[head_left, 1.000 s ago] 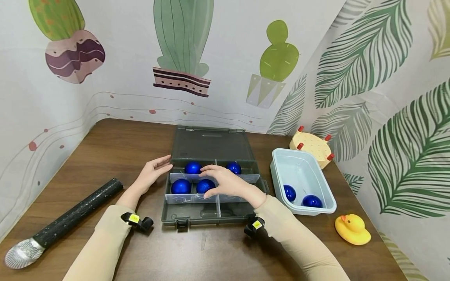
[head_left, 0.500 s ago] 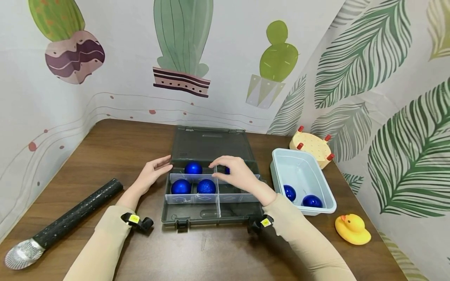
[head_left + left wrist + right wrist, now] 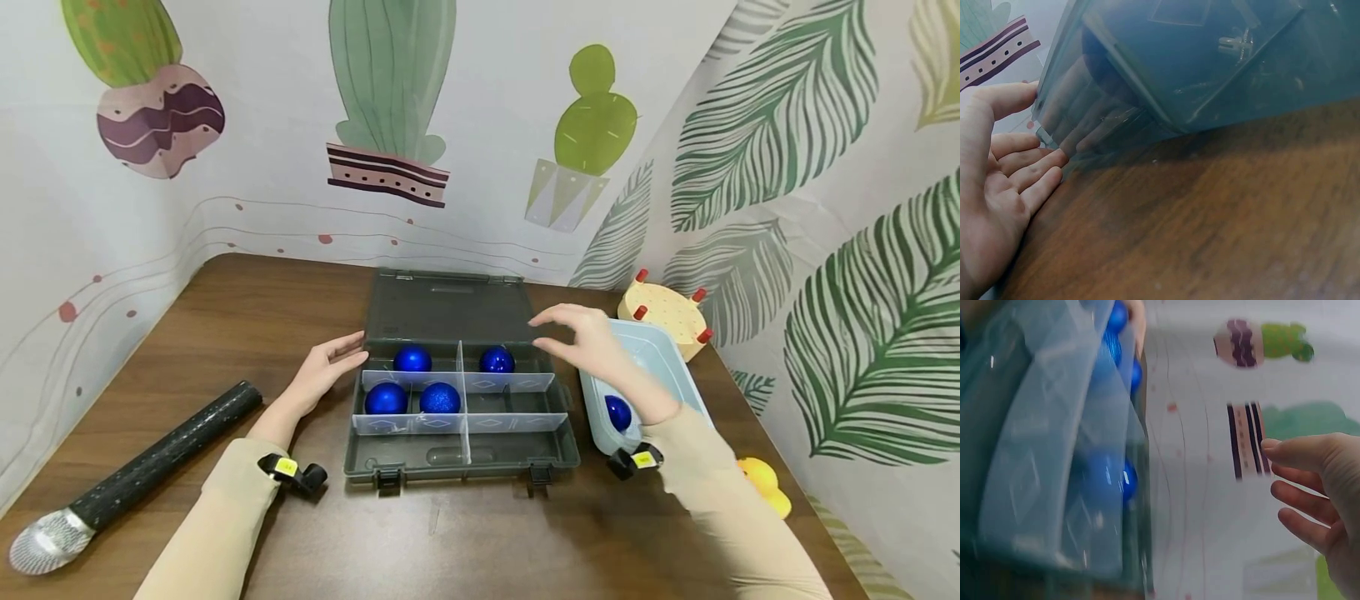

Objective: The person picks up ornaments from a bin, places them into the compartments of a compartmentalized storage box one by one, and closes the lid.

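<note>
A dark translucent divider box (image 3: 420,467) stands on the table with its lid folded back. In its back row are one blue ball (image 3: 412,358) at left and another blue ball (image 3: 497,360) at right. Side by side in the middle row's left half sit a blue ball (image 3: 386,398) and a glittery blue ball (image 3: 439,398). The left hand (image 3: 318,377) has its fingertips against the box's left side wall (image 3: 1104,94), fingers extended. Holding nothing, the right hand (image 3: 592,342) hovers between the box and a pale blue tub (image 3: 600,417), fingers loosely bent and parted from the thumb.
One blue ball (image 3: 618,412) shows inside the tub; the right forearm covers part of it. Behind the tub is a cream round piece with red pegs (image 3: 663,310). A yellow rubber duck (image 3: 763,483) is partly hidden at right. A black microphone (image 3: 165,454) lies at left.
The right hand has moved from over the middle row, across the back-right ball, to the right near the tub. Balls in the box have stayed in place. The left hand has not moved.
</note>
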Motion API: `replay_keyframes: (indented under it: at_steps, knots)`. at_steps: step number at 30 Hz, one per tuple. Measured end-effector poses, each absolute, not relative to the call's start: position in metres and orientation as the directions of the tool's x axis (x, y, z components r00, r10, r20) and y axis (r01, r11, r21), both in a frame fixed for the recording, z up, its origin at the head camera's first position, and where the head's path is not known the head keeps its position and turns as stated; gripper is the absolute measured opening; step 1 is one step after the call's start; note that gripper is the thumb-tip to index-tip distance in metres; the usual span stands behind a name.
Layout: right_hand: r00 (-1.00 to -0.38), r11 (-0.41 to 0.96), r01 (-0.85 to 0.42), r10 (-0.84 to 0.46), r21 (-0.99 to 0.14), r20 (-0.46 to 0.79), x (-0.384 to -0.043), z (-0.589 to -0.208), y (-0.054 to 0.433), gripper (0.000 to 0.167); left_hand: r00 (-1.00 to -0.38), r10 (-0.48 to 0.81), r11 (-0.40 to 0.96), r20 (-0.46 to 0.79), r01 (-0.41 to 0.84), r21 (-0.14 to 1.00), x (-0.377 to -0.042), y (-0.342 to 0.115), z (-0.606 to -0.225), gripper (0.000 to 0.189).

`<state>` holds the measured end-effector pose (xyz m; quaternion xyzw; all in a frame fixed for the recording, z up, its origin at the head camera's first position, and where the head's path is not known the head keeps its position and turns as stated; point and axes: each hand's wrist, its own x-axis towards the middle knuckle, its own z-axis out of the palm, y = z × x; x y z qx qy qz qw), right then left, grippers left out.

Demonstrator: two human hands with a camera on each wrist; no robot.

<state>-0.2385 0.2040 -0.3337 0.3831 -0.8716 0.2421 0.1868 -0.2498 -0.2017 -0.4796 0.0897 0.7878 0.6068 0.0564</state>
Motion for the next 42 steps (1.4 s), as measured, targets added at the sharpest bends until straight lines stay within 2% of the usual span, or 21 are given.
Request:
replay_keyframes:
  at_steps: [4, 11, 17, 23, 27, 34, 42]
  knots:
    - [-0.687, 0.647, -0.71, -0.548, -0.279, 0.477, -0.243, -0.327, 0.235, 0.021, -0.976, 0.216, 0.257, 0.02, 0.076, 0.964, -0.249, -0.201, -0.48, 0.06]
    - [-0.811, 0.739, -0.583, -0.505, -0.337, 0.294, -0.247, -0.329, 0.285, 0.025, -0.977, 0.215, 0.251, 0.019, 0.074, 0.965, -0.25, -0.202, -0.48, 0.06]
    - [-0.852, 0.777, -0.51, -0.515, -0.369, 0.094, -0.245, -0.336, 0.318, 0.028, -0.975, 0.22, 0.247, 0.021, 0.076, 0.966, -0.25, -0.201, -0.481, 0.06]
    - [-0.829, 0.766, -0.462, -0.552, -0.447, -0.089, -0.247, -0.344, 0.334, 0.04, -0.977, 0.214, 0.246, 0.018, 0.071, 0.967, -0.249, -0.202, -0.481, 0.061]
    - [-0.786, 0.751, -0.44, -0.587, -0.492, -0.194, -0.25, -0.352, 0.338, 0.051, -0.977, 0.211, 0.25, 0.019, 0.073, 0.965, -0.249, -0.202, -0.481, 0.06]
    - [-0.696, 0.741, -0.449, -0.641, -0.499, -0.325, -0.254, -0.362, 0.336, 0.069, -0.978, 0.209, 0.25, 0.022, 0.075, 0.965, -0.247, -0.199, -0.48, 0.06]
    - [-0.644, 0.771, -0.379, -0.617, -0.512, -0.453, -0.257, -0.366, 0.329, 0.079, -0.979, 0.202, 0.265, 0.026, 0.08, 0.961, -0.249, -0.201, -0.481, 0.059]
